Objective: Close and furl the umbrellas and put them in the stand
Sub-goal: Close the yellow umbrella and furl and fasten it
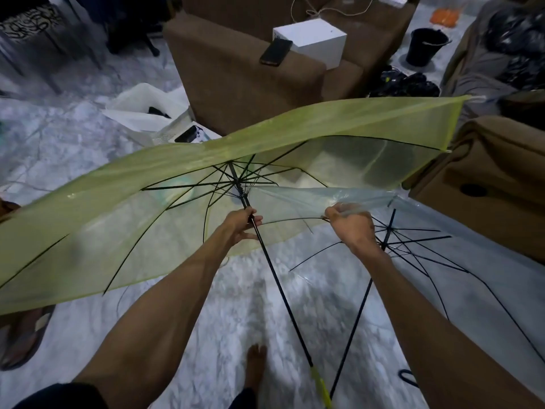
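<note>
both umbrellas are open and low over the floor point(97, 329), not at any stand; a black bucket point(426, 47) far off by the sofa point(236, 69) may be it, i cannot tell. the left hand point(240, 225) is clamped round the shaft point(280, 284) of the yellow umbrella point(118, 202), just under the runner point(243, 199); the right hand point(354, 228) pinches the rim of the clear umbrella point(486, 261), whose film overlaps the yellow one's ribs point(182, 184). likely trouble: folding the yellow one now could trap that film among the ribs, and a rib tip could snag or tear it; a finger by the runner could get nipped. both skins are thin glossy plastic, one hazy green-yellow, one colourless and creased at the pinch; ribs and shafts look like thin black metal rods.
</note>
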Tool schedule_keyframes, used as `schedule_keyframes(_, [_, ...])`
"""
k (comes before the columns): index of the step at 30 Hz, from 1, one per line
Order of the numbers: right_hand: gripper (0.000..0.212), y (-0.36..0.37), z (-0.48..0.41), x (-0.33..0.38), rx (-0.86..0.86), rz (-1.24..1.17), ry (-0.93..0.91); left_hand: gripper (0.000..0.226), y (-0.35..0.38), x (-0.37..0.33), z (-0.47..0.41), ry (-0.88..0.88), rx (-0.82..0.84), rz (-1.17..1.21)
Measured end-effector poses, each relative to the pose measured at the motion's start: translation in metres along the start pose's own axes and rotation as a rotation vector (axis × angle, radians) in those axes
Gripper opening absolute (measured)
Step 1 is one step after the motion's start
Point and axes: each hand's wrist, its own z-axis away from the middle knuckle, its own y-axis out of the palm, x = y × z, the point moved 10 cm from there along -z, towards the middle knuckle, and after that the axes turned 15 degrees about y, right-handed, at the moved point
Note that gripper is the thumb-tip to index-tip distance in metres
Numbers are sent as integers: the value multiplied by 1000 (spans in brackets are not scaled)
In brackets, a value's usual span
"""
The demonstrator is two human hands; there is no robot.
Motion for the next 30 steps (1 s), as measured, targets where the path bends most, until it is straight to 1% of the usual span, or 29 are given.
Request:
schedule_keyframes(3, [29,-1,1,-1,3,22,8,15,-1,-3,-1,59,-3,-19])
schedule_keyframes(5, [27,-1,2,-1,1,10,12,15,-2,-5,-1,99,-16,-21])
schedule_keyframes(9, [12,5,8,9,49,-21,-25,11,-3,-10,0,154,-49,9])
schedule_keyframes(10, [11,6,10,13,59,-24,-40,12,-4,-11,0,164,-58,14])
schedule_keyframes(12, [15,9,11,17,67,-39,-54,12,-6,-11,-1,172,-76,13])
schedule_keyframes(15, [16,12,8,19,84,-79,-72,10,-10,-10,-2,160,-97,36])
schedule_keyframes(17, [14,12,5,16,73,-85,-48,10,-14,-13,-3,158,-107,45])
schedule_keyframes(19, [15,11,5,16,50,-50,-47,11,-19,-19,-4,168,-115,38])
schedule_keyframes(23, [17,4,7,21,0,-145,-11,11,-28,-29,2,193,-111,-29])
schedule_keyframes(26, [12,2,5,27,-18,-159,4,12,-36,-26,10,184,-99,-71])
schedule_keyframes(28, [16,1,3,30,-30,-165,13,16,-43,-22,17,180,-89,-103])
schedule_keyframes(30, [21,-1,3,32,-58,-120,17,19,-47,-18,22,177,-82,-111])
